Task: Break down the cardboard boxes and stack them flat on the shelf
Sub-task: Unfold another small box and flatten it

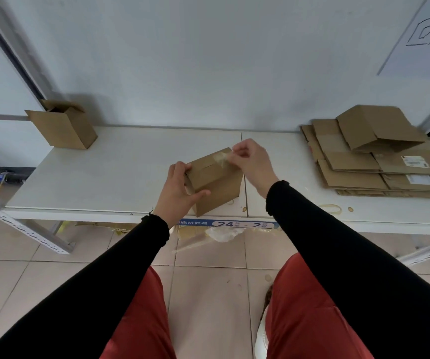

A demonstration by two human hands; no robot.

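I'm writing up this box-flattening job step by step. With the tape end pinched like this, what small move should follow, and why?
Probably pull the clear tape back along the seam. The right hand pinches its lifted end at the top edge of the box, while the left hand grips the box's near side. The tape seemingly holds the flaps shut, so the box can't yet join the flat stack.

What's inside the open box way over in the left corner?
The open box stands with its top flaps up, tilted away. Only a dark bit of its inner wall shows at the mouth. Its brown front side covers the rest, so any contents stay hidden.
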